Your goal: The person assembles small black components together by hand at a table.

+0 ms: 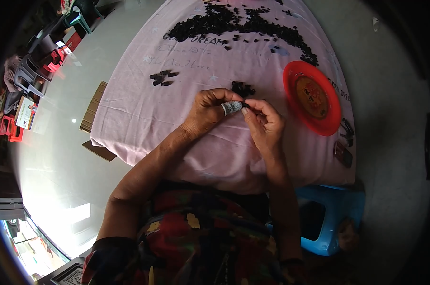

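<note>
A blue stool (336, 206) stands lower right; cardboard (94, 107) lies left of centre; a red stool (15, 131) and box (26, 114) sit near the left edge.

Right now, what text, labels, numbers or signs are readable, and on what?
Wording not copied out; locations only.
Pink cloth: bold dark capitals, legible, just below the black pieces.
Same cloth: thin script lines under those capitals, only partly legible.
Same cloth, right edge: more bold capitals, bent by the lens.
Red plate: red markings on its orange centre, too small to read.
White box at left: print too small.
</note>
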